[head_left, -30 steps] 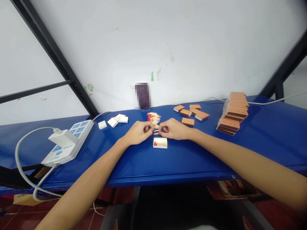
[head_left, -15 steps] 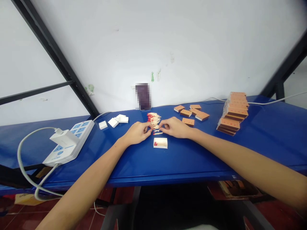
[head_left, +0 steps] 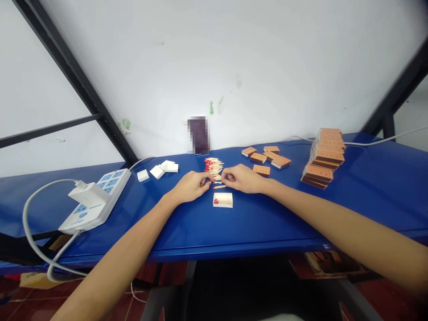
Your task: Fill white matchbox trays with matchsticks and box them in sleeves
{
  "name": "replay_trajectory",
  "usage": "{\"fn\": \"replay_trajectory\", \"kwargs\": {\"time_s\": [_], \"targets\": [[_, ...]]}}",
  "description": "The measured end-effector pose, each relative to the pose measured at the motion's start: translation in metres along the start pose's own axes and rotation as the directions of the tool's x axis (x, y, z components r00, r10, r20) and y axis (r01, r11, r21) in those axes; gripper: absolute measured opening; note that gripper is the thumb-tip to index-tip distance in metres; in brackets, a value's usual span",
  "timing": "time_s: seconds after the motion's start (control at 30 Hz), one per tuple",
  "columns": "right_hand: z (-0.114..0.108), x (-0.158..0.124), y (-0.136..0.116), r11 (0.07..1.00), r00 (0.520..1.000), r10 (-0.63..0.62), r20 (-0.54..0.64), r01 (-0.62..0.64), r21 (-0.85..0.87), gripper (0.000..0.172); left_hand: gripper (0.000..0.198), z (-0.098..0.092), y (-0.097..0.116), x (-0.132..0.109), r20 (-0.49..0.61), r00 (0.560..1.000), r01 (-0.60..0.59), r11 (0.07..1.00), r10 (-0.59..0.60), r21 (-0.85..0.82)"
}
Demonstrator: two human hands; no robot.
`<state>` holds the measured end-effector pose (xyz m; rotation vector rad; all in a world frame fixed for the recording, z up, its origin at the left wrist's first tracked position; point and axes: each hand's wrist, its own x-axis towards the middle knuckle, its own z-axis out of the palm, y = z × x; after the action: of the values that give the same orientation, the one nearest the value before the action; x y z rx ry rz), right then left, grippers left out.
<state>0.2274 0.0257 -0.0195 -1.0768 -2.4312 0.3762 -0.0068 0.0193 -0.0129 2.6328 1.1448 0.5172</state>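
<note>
My left hand and my right hand face each other over the blue table, thumb and fingers pinched. Between their fingertips lie a few matches, gripped at either end; how many is too small to tell. Just beyond is a heap of red-headed matches. Nearer to me, a single match lies crosswise on the table. Below it sits an open white matchbox tray, with several matches along its near side, red heads to the left.
White trays lie to the left, near a white power strip with a plugged-in charger and cable. Several orange matchboxes are scattered to the right, and a tall stack of matchboxes stands farther right. A pixelated dark object leans against the wall.
Both hands stay pinched in nearly the same place, with only slight finger movement. The whole view has shifted a little; the tray and heap look unchanged.
</note>
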Motion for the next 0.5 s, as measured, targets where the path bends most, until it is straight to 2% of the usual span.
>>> {"fn": "replay_trajectory", "kwargs": {"time_s": [0.5], "targets": [[-0.0036,0.0012,-0.0021,0.999,0.999,-0.001,0.052,0.004,-0.052,0.011,0.017,0.0010,0.0031,0.0002,-0.006,1.000,0.015,0.998,-0.016,-0.057]]}}
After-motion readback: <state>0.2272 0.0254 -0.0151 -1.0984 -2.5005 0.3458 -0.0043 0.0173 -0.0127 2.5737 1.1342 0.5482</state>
